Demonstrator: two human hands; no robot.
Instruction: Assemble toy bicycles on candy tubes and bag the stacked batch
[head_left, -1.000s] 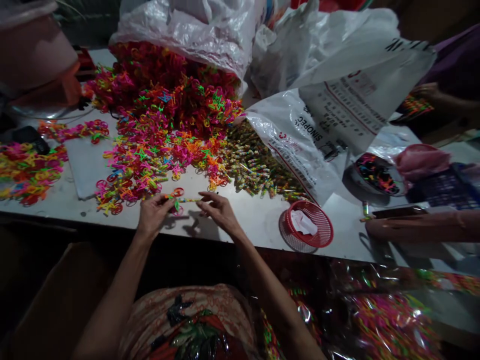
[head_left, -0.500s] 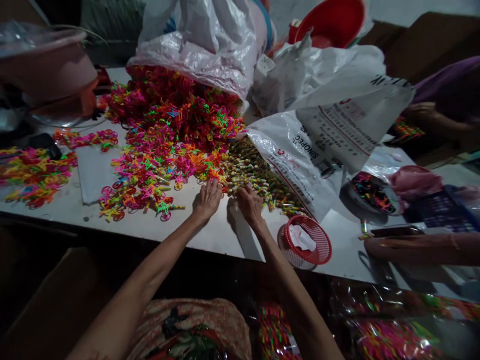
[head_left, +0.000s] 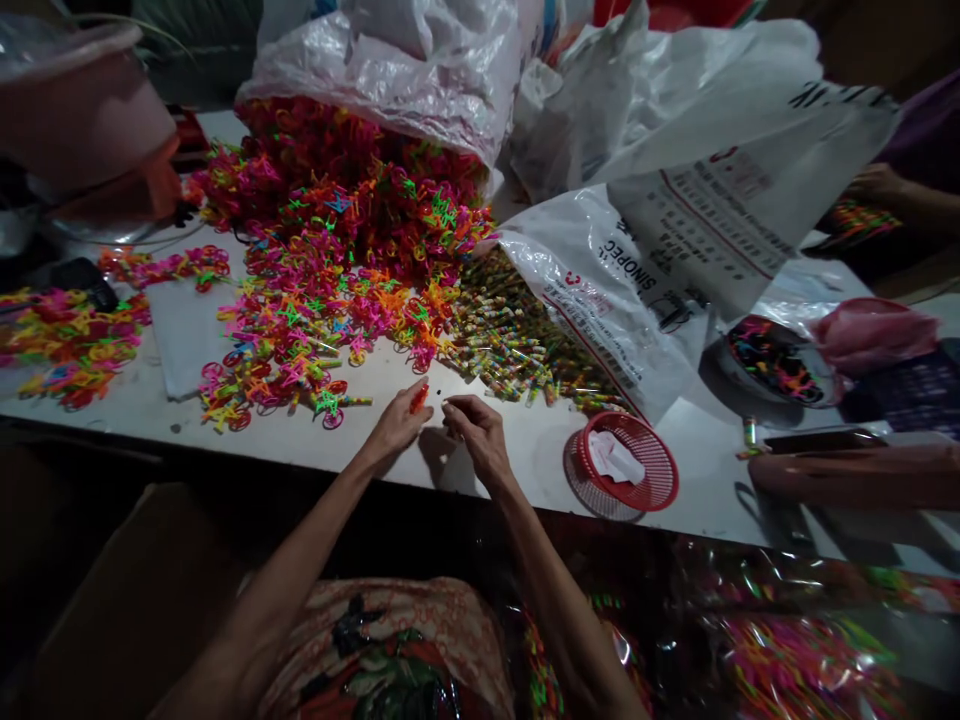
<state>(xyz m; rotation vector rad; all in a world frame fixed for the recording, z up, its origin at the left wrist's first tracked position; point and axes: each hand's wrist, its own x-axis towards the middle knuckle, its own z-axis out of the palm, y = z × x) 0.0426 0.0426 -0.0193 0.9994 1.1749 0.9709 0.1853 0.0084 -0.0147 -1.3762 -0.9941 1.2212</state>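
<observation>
My left hand (head_left: 399, 422) is closed on a small orange plastic piece (head_left: 418, 398) above the white table (head_left: 420, 345). Close by on the right, my right hand (head_left: 474, 428) has its thumb and fingers pinched together; a tiny pale bit shows at the tips, too small to name. Beyond my left hand spreads a heap of colourful plastic pieces (head_left: 352, 230), in pink, red, orange, yellow and green. Past my right hand lies a pile of small patterned tubes (head_left: 502, 345), partly under a printed white plastic bag (head_left: 600, 280).
A red mesh basket (head_left: 660, 470) with white paper inside stands at the front edge. A white sack (head_left: 390, 70) rises behind the heap. At left is a pink tub (head_left: 82, 110). Another person's forearm (head_left: 862, 480) rests at right, near a bowl (head_left: 817, 390) of dark and coloured pieces.
Both hands have drawn back from the two piles toward the front edge and closer together. An orange plastic piece now shows in my left hand. The camera view has shifted slightly.
</observation>
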